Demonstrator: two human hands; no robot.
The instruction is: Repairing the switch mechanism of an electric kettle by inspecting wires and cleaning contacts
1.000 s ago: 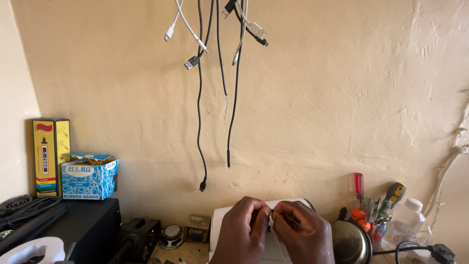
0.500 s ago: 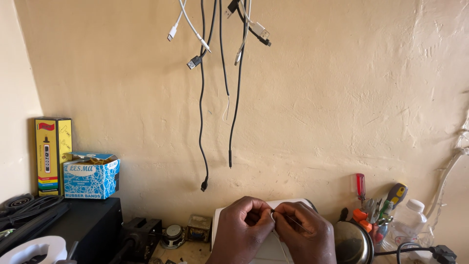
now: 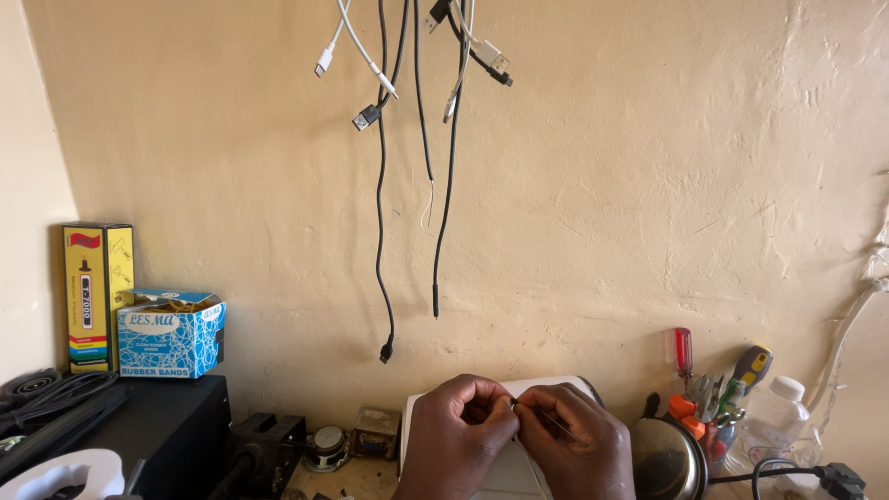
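Cables (image 3: 381, 185) hang above a blue box (image 3: 170, 335) and screwdrivers (image 3: 683, 356).

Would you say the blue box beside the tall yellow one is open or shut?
Open. The blue box has its top flaps lifted and spread rather than folded flat. It stands upright against the yellow box; its contents cannot be made out.

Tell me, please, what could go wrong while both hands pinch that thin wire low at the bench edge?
1. The thin dark wire is very fine; pinched between the left hand and right hand, it might kink or snap if pulled hard.
2. The round shiny metal pot and the tool cluster with the red-handled screwdriver sit close to the right hand; an elbow move could topple them.
3. The hands are at the frame's bottom edge, so the view is poor.
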